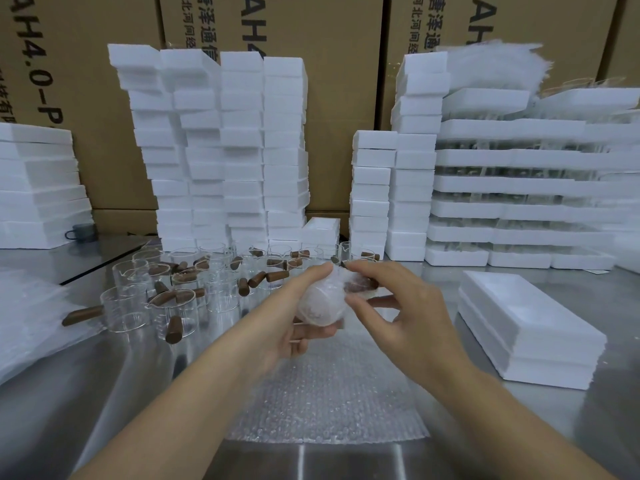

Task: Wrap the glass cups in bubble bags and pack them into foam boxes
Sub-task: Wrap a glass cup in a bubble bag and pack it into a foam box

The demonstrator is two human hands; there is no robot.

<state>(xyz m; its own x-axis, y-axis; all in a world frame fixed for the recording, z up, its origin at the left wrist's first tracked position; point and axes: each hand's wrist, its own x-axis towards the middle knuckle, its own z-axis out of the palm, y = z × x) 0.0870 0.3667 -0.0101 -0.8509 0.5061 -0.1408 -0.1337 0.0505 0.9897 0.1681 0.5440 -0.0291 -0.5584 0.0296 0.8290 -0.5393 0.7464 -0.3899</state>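
Wrapped cup (323, 303) held in both hands over the table (104, 393).
Bags (31, 306) lie at the far left; beside them stand unwrapped cups (194, 282) with brown handles. The left hand (294, 317) grips the wrapped cup from below, fingers curled round it, thumb on top. The right hand (398, 306) pinches the wrap at the handle end. A bubble sheet (329, 403) lies beneath both hands. A foam box (530, 327) sits on the right, well apart.

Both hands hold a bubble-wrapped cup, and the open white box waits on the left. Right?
Not quite: the head view shows the open white box on the right. The left hand and right hand do hold the wrapped cup.
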